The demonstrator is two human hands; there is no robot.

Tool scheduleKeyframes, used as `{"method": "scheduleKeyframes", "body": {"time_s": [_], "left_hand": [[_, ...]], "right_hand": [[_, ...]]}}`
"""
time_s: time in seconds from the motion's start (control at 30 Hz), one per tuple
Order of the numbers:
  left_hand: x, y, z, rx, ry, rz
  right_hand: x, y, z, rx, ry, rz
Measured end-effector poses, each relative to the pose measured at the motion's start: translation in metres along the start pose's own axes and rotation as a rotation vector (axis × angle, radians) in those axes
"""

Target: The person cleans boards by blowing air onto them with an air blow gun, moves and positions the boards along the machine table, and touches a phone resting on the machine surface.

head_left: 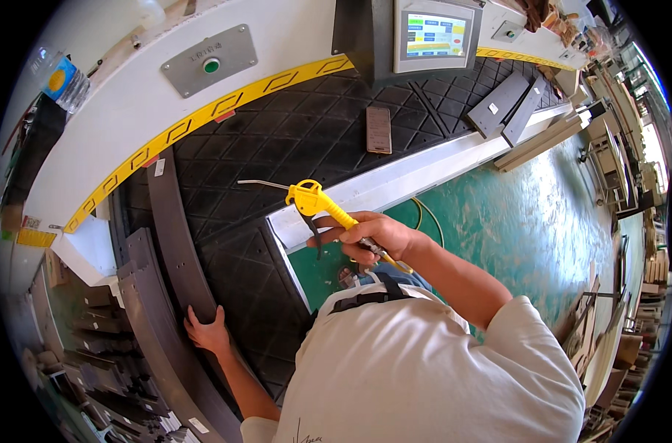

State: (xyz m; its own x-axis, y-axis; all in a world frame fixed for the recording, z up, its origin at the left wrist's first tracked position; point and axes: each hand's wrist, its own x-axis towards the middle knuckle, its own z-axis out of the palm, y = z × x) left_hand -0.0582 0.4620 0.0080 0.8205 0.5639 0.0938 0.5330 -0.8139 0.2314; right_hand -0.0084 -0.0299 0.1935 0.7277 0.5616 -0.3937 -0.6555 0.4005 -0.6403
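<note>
Looking down from the head camera, the right hand [371, 238] is wrapped around the grip of a yellow plastic air blow gun with a thin metal nozzle [315, 201], fingers closed on it. The gun is held above the near edge of the black diamond-patterned rubber table [306, 133], its nozzle pointing left over the mat. The left hand [206, 331] rests with fingers curled over the edge of a long curved dark grey board [175, 244] that lies on the table's left side; more grey boards are stacked just beside it, lower left. A small brown rectangular panel [379, 130] lies flat further back on the mat, well apart from both hands. Behind it stands a grey touchscreen control box [433, 35]. The green painted floor [528, 214] spreads to the right.
</note>
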Motion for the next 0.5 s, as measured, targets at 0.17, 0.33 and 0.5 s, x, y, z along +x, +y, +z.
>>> {"method": "scheduleKeyframes", "body": {"time_s": [0.17, 0.33, 0.5], "left_hand": [[0.001, -0.001, -0.001, -0.002, 0.004, -0.008], [0.0, -0.001, -0.001, 0.009, -0.012, -0.025], [-0.003, 0.002, 0.001, 0.0, 0.007, -0.013]], "right_hand": [[0.021, -0.015, 0.036, -0.08, 0.127, -0.104], [0.047, -0.034, 0.08, -0.191, 0.22, -0.387], [0.065, -0.057, 0.109, -0.262, 0.325, -0.521]]}}
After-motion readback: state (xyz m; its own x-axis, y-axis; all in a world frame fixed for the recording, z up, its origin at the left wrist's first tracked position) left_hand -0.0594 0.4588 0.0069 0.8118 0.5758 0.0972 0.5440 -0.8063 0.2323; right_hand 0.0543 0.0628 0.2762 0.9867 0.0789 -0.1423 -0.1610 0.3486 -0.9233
